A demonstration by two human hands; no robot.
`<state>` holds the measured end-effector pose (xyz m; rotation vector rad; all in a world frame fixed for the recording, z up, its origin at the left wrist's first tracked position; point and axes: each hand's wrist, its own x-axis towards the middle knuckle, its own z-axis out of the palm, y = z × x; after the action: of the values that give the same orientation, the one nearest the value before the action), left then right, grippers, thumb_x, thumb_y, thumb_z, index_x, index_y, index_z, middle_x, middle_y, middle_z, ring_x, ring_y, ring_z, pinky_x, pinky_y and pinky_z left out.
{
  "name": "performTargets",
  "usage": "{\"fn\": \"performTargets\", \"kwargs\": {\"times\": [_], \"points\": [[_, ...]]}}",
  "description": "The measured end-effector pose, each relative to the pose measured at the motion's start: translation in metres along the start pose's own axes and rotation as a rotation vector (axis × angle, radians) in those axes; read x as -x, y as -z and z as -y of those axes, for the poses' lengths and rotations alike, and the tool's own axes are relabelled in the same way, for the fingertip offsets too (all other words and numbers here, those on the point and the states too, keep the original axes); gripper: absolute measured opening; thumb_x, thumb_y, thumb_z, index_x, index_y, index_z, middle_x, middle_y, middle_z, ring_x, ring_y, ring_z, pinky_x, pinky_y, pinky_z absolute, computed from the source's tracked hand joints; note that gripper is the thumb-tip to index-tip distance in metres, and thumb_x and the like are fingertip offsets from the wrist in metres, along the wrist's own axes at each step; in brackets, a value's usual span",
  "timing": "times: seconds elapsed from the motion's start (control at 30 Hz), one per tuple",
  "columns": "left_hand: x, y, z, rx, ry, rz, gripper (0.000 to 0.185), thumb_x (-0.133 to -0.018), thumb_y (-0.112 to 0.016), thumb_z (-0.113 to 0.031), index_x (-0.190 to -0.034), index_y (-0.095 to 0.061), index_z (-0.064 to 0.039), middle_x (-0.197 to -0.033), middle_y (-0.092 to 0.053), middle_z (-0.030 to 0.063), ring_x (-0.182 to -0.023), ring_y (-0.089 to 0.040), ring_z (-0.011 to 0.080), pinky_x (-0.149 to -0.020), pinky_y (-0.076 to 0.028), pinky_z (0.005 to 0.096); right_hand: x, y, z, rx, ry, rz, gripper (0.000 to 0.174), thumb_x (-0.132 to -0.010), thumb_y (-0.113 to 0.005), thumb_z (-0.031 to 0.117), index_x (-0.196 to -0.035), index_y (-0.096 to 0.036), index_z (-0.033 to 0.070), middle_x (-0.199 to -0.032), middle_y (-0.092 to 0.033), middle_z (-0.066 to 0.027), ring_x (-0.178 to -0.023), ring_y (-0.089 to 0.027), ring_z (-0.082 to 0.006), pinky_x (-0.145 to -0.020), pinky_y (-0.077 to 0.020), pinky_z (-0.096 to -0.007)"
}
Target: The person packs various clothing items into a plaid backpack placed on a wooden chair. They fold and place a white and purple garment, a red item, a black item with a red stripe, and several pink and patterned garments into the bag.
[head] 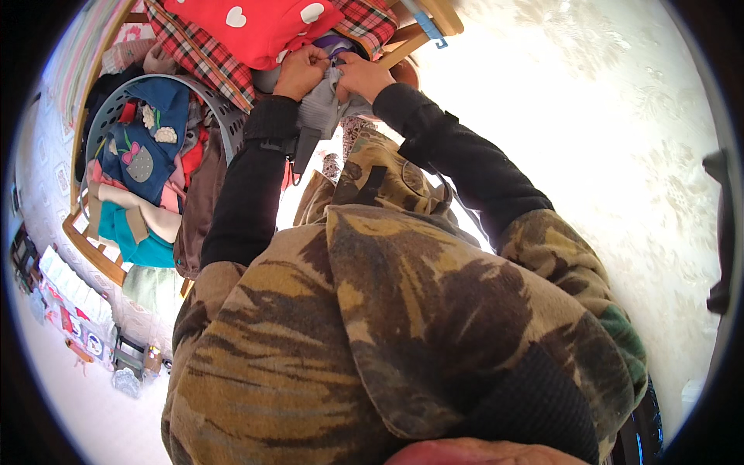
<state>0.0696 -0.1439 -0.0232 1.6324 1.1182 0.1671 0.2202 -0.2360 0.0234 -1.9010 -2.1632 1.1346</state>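
Observation:
Both hands are close together at the top centre, at the edge of a pile of clothes. My left hand pinches the upper part of a grey ribbed cloth, which hangs down between my wrists. My right hand grips the same grey cloth from the other side. A purple strip shows just above my fingertips. A red garment with white hearts lies above my left hand, over a red plaid cloth.
A grey plastic laundry basket full of folded and loose clothes stands at the left, on a wooden frame. A blue plastic hook hangs by the frame's upper right corner. Small furniture stands at the lower left.

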Motion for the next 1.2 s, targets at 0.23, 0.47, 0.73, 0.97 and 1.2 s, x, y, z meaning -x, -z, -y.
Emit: {"fn": "performTargets", "kwargs": {"times": [0.23, 0.47, 0.73, 0.97, 1.2], "points": [[0.001, 0.000, -0.004, 0.012, 0.016, -0.023, 0.017, -0.079, -0.067, -0.011, -0.093, -0.064, -0.002, -0.082, -0.067, 0.0047, -0.074, -0.062, 0.0120, -0.067, -0.049, 0.0268, -0.016, 0.003, 0.010, 0.027, 0.029, 0.308, 0.037, -0.050, -0.068, 0.022, -0.085, -0.072, 0.011, -0.119, -0.056, -0.0129, -0.107, -0.055, -0.0283, -0.078, -0.0497, -0.0421], [-0.003, 0.004, -0.002, 0.067, 0.033, -0.029, 0.014, -0.079, -0.067, -0.010, -0.091, -0.064, -0.001, -0.082, -0.066, 0.0042, -0.073, -0.061, 0.0121, -0.068, -0.048, 0.0262, -0.019, -0.003, 0.044, -0.002, -0.105, 0.436, 0.049, -0.044, -0.062, 0.022, -0.091, -0.071, 0.012, -0.107, -0.056, -0.0123, -0.088, -0.061, -0.0316, -0.070, -0.0491, -0.0446], [-0.006, 0.010, 0.006, 0.011, 0.002, 0.123, 0.022, -0.077, -0.067, -0.012, -0.096, -0.061, -0.002, -0.083, -0.065, 0.0062, -0.075, -0.061, 0.0151, -0.068, -0.049, 0.0277, 0.007, -0.003, 0.020, -0.050, 0.346, -0.130, 0.023, -0.061, -0.063, 0.019, -0.080, -0.069, 0.010, -0.073, -0.060, -0.0067, -0.095, -0.057, -0.0280, -0.072, -0.0508, -0.0372], [0.010, 0.011, 0.001, -0.500, -0.141, 0.014, 0.025, -0.076, -0.061, -0.023, -0.095, -0.061, -0.006, -0.088, -0.067, 0.0186, -0.085, -0.065, 0.0337, -0.075, -0.051, 0.0437, 0.045, 0.008, -0.024, -1.444, -0.428, -0.499, 0.015, -0.076, -0.062, 0.007, -0.089, -0.068, 0.003, -0.102, -0.065, -0.0090, -0.087, -0.062, -0.0183, -0.075, -0.0486, -0.0283], [0.013, 0.006, 0.008, -0.220, -0.073, -0.189, 0.023, -0.076, -0.060, -0.021, -0.093, -0.063, -0.006, -0.087, -0.067, 0.0191, -0.087, -0.064, 0.0366, -0.076, -0.050, 0.0468, 0.023, 0.002, 0.012, -0.458, -0.198, -0.786, 0.047, -0.074, -0.066, 0.012, -0.119, -0.052, 0.011, -0.108, -0.058, -0.0105, -0.099, -0.057, -0.0265, -0.082, -0.0488, -0.0367]]}}
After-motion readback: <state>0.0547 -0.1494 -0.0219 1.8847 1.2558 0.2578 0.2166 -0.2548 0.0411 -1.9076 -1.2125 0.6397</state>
